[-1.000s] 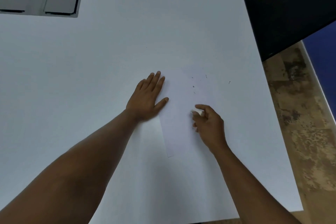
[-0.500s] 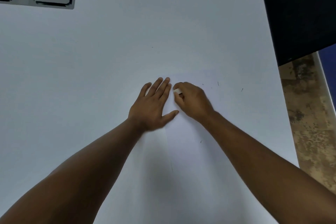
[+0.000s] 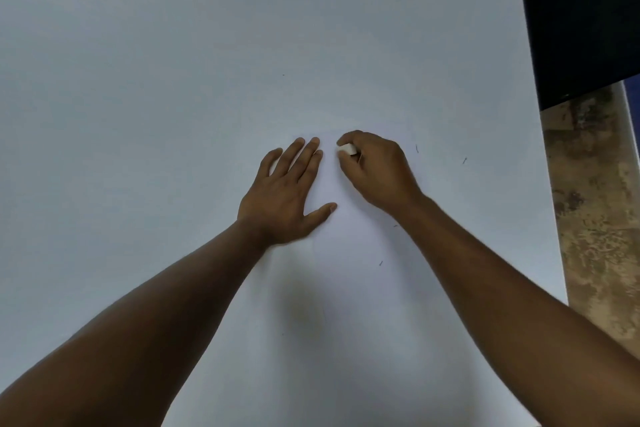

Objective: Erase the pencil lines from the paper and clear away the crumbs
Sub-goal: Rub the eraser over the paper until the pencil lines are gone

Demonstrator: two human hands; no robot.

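Pinching one small white block eraser between thumb and curled fingers, right hand sets it on the faint white paper sheet. Left hand lies flat, fingers straight, at the sheet's left edge. About four dark crumbs dot the white counter; paper outline hard to see.

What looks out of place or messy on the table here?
Only stray dark crumbs scattered on the white table beside the right hand, which grips the eraser. The left hand lies flat on the paper. Nothing looks damaged.
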